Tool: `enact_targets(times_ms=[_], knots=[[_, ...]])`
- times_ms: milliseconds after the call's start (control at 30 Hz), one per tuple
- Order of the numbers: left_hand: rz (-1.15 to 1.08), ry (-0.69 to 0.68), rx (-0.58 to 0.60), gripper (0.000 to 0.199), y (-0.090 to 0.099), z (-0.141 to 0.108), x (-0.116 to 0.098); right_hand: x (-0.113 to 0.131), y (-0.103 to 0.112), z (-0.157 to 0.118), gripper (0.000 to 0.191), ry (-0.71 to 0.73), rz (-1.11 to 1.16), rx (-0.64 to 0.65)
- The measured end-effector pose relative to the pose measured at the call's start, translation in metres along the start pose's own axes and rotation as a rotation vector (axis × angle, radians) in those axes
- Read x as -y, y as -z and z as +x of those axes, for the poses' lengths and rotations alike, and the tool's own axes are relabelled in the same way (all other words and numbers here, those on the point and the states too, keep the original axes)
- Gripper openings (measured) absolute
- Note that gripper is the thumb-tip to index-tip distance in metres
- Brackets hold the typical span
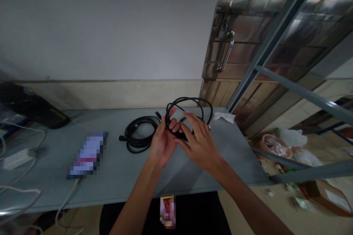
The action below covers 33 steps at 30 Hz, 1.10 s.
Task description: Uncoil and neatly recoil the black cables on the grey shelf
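Note:
Above the grey table I hold a looped black cable (pixel 190 98) between both hands. My left hand (pixel 164 141) has its fingers curled round one side of the loops. My right hand (pixel 199 137) pinches the cable from the other side, its fingers bent over the lower part of the loops. The cable's ends are mostly hidden by the fingers. Just left of my left hand, a second coiled black cable (pixel 138 142) lies on the table, a plug (pixel 122 138) sticking out at its left side.
The grey table (pixel 116 187) meets a wall at the back. On its left are a phone (pixel 87 154) with a cord, a white adapter (pixel 18 159) and a black object (pixel 35 108). White paper (pixel 224 117) lies at the right. A metal frame (pixel 275 40) rises beyond the table's right edge.

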<state>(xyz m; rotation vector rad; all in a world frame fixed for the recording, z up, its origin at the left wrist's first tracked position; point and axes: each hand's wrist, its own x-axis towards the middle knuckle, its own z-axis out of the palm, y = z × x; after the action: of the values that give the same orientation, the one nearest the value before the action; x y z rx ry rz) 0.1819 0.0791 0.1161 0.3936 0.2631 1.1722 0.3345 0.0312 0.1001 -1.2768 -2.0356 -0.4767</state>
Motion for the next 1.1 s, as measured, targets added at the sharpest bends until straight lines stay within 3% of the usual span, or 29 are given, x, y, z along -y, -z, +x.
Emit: enact_targets(times_ms=[167,267,500,633,867,1000,1100], knots=[[0.228,0.030,0.060,0.031,-0.027,-0.017,-0.006,0.009,0.014,-0.008,0.028,0.009,0.030,-0.009],[0.372,0.010,0.062,0.030,-0.035,-0.025,-0.009,0.020,0.025,-0.011,0.030,-0.067,0.137,-0.026],[0.649,-0.123,0.025,0.031,-0.035,-0.045,-0.027,0.023,0.059,-0.013,0.026,-0.545,0.707,0.084],[0.732,-0.059,-0.012,0.044,-0.030,-0.058,-0.062,-0.002,0.084,-0.018,0.028,-0.679,0.756,-0.024],[0.739,-0.236,-0.240,0.040,-0.015,-0.073,-0.138,-0.072,0.120,-0.051,0.046,-0.912,0.678,-0.302],[0.749,-0.336,-0.361,0.043,-0.009,-0.081,-0.165,-0.091,0.138,-0.066,0.051,-0.944,0.656,-0.394],[0.741,-0.380,-0.442,0.048,-0.009,-0.089,-0.175,-0.095,0.146,-0.073,0.045,-0.887,0.595,-0.422]])
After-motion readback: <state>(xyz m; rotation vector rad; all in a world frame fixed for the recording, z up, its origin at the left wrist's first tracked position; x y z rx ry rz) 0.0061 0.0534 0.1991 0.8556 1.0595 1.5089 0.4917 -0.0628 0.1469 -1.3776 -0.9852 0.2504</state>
